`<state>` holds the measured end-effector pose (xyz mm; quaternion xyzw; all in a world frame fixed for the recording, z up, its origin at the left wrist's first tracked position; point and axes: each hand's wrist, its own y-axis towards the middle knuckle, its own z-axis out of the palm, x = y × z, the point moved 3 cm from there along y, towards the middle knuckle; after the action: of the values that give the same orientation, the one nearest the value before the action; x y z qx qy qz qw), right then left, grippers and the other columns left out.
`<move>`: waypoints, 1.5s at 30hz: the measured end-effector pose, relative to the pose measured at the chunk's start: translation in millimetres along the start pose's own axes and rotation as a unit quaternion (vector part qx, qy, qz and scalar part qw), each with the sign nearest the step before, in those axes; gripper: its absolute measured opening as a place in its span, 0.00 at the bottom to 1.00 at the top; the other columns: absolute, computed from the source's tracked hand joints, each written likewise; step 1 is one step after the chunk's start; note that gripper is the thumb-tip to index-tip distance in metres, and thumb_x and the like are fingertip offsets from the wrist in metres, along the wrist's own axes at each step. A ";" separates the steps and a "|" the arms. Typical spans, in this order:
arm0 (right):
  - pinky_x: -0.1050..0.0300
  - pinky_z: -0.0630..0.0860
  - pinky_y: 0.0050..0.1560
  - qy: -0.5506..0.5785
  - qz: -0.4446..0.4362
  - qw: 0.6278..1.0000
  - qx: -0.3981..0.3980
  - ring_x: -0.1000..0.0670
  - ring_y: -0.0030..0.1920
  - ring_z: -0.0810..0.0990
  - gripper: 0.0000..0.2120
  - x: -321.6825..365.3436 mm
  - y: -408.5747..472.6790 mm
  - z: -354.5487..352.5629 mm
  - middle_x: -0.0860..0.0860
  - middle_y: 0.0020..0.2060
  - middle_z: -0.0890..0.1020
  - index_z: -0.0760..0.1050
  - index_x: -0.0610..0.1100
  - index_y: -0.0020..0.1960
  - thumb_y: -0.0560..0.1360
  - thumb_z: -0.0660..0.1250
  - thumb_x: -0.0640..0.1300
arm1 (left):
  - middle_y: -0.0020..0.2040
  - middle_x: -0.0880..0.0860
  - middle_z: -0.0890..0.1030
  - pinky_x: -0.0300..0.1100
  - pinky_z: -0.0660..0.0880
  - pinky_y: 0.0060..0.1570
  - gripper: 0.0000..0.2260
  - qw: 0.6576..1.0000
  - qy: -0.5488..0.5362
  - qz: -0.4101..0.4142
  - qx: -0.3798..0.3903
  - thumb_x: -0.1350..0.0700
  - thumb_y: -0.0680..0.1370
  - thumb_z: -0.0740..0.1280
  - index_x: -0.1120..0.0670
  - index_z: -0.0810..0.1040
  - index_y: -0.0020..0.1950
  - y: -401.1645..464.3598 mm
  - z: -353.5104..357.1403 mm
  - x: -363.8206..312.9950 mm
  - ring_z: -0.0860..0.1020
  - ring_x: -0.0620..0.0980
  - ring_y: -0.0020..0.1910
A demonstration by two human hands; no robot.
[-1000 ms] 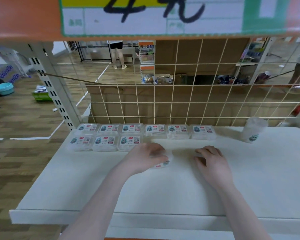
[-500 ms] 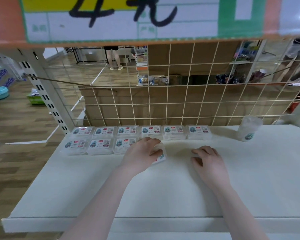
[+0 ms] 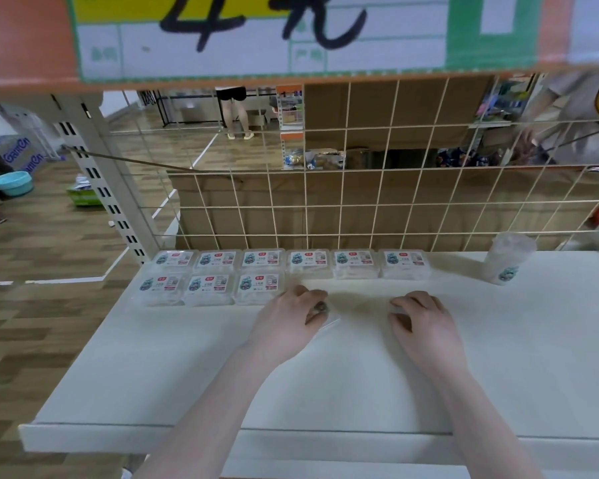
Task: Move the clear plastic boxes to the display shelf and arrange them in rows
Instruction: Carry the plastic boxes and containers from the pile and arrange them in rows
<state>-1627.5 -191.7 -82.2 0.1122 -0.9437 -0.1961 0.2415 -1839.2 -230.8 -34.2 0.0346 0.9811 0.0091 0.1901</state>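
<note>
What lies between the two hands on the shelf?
Only bare white shelf separates the left hand and right hand in the head view.

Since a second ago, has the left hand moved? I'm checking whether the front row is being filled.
Yes. The left hand, gripping a box, has slid back and left toward the third front-row box, closing most of the gap.
</note>
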 end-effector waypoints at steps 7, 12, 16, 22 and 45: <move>0.48 0.76 0.45 0.001 0.004 1.000 0.007 0.38 0.45 0.77 0.09 1.6 1.2 0.0 0.44 0.44 0.81 0.82 0.40 0.46 0.66 0.73 0.36 | 0.61 0.51 0.73 0.44 0.73 0.53 0.18 0.998 0.051 -0.030 0.024 0.46 0.78 0.60 0.51 0.74 0.65 -4.0 -2.6 -3.7 0.75 0.54 0.58; 0.48 0.76 0.43 -0.002 -0.011 1.000 0.000 0.38 0.42 0.78 0.10 1.6 1.0 -0.1 0.43 0.42 0.81 0.82 0.39 0.45 0.64 0.75 0.35 | 0.57 0.53 0.71 0.45 0.70 0.50 0.19 0.993 0.099 -0.036 0.047 0.42 0.77 0.60 0.53 0.74 0.61 -7.0 -4.2 -6.5 0.74 0.54 0.57; 0.48 0.76 0.45 0.005 0.000 1.000 0.001 0.38 0.44 0.78 0.10 1.2 0.7 0.4 0.43 0.43 0.81 0.82 0.39 0.46 0.65 0.74 0.35 | 0.73 0.48 0.63 0.44 0.64 0.64 0.24 0.991 0.108 0.049 0.058 0.42 0.77 0.61 0.49 0.66 0.72 -7.8 -8.4 -2.9 0.63 0.50 0.70; 0.48 0.75 0.47 0.009 0.010 1.000 0.011 0.38 0.46 0.77 0.09 0.3 1.4 0.8 0.43 0.45 0.81 0.82 0.39 0.47 0.67 0.72 0.35 | 0.76 0.43 0.57 0.39 0.57 0.69 0.23 0.984 0.085 0.111 0.108 0.43 0.79 0.58 0.43 0.61 0.74 -10.2 -9.9 0.5 0.55 0.42 0.74; 0.51 0.77 0.36 -0.049 -0.046 0.997 -0.046 0.39 0.36 0.78 0.07 3.4 -0.2 3.3 0.44 0.37 0.79 0.81 0.40 0.41 0.63 0.72 0.36 | 0.78 0.43 0.49 0.41 0.57 0.71 0.30 0.971 0.137 0.140 0.139 0.44 0.78 0.61 0.44 0.52 0.77 -3.8 -6.3 -1.7 0.48 0.43 0.76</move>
<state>-1632.1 -191.9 -83.5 0.1348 -0.9383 -0.2553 0.1903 -1840.2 -234.8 -27.9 0.1957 0.9750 -0.0960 0.0439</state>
